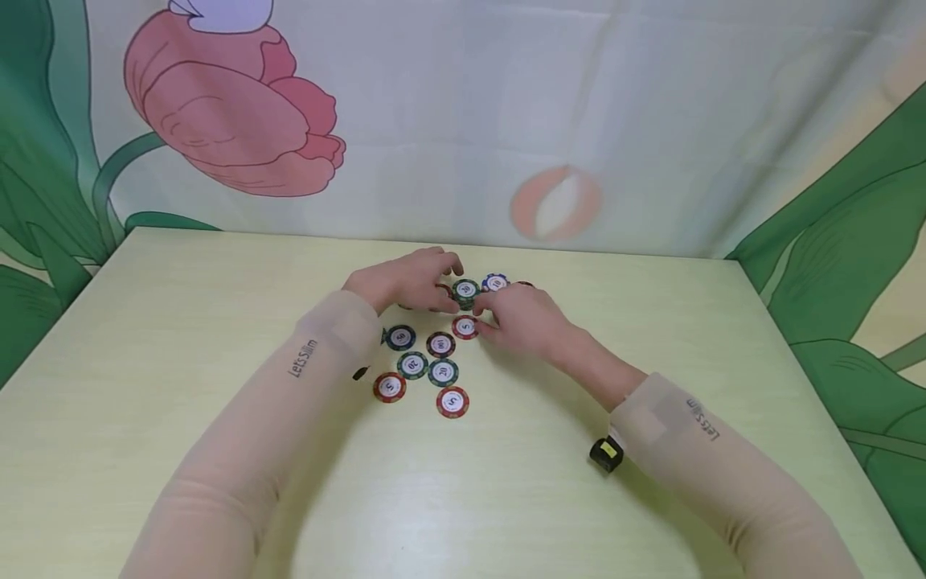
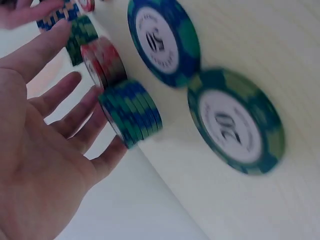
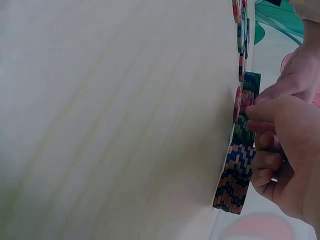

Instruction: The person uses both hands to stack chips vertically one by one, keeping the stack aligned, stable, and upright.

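Note:
At the row of poker chip stacks, my left hand [image 1: 415, 281] has its fingers spread behind and beside the stacks. In the left wrist view its fingers reach along a blue-green stack [image 2: 131, 114] and a red stack [image 2: 105, 62]. My right hand [image 1: 526, 322] is bent over the row from the right, its fingertips by the green stack [image 1: 466, 289]. Below them lies a red 5 chip [image 1: 465, 327], close to the right thumb. No chip shows between the fingers of either hand. The blue stack [image 1: 495, 281] is partly covered by the right hand.
Loose chips lie nearer me: a dark 100 chip [image 1: 440, 345], a 50 chip [image 1: 401, 338], two green 20 chips [image 1: 444, 372] and two red 5 chips [image 1: 452, 402]. A dark stack [image 3: 231, 192] ends the row. A printed curtain [image 1: 434, 121] hangs behind the table [image 1: 217, 322].

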A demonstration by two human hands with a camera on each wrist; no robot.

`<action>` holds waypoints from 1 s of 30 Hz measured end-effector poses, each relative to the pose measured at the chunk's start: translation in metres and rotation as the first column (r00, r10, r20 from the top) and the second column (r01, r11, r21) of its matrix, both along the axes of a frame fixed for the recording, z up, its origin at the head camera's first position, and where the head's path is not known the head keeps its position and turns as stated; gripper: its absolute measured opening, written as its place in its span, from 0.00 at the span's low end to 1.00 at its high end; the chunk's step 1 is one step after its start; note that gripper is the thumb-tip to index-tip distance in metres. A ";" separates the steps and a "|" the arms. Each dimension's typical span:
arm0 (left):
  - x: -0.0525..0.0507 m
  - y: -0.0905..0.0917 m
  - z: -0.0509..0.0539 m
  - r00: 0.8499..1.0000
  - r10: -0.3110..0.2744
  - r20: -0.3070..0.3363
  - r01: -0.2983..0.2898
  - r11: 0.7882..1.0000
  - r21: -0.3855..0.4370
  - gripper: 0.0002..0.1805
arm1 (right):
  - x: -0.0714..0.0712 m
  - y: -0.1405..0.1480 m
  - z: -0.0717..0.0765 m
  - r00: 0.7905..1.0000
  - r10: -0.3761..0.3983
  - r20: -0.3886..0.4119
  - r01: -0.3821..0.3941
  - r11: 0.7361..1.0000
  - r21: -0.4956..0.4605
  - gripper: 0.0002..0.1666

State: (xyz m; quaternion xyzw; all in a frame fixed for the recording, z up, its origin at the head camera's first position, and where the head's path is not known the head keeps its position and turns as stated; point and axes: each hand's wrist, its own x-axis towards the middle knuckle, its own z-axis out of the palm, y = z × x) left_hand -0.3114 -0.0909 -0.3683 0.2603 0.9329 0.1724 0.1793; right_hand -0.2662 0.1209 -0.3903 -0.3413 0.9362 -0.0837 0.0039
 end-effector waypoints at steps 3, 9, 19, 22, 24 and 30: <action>0.000 -0.008 0.001 1.000 0.005 0.021 -0.004 1.000 -0.013 0.32 | 0.001 -0.002 -0.002 0.999 0.037 0.006 -0.037 0.999 0.022 0.10; 0.000 -0.022 -0.003 1.000 0.011 0.017 -0.010 0.998 -0.065 0.30 | 0.002 -0.005 -0.005 0.997 0.067 0.044 -0.070 0.996 0.058 0.16; 0.001 -0.031 -0.009 1.000 0.017 -0.008 -0.018 0.998 -0.063 0.25 | 0.005 -0.008 0.000 0.995 0.033 0.091 -0.038 0.998 0.051 0.17; 0.003 -0.031 -0.009 1.000 0.025 -0.012 -0.026 0.998 -0.063 0.25 | 0.005 -0.008 0.002 0.993 0.028 0.113 -0.035 0.998 0.060 0.20; 0.003 -0.032 -0.009 0.999 0.026 -0.020 -0.027 0.998 -0.063 0.25 | 0.004 -0.009 0.002 0.992 0.024 0.127 -0.033 0.997 0.067 0.20; 0.001 -0.033 -0.015 0.999 0.012 -0.052 -0.015 0.998 -0.059 0.25 | 0.002 -0.011 0.003 0.988 0.016 0.151 -0.030 0.996 0.086 0.18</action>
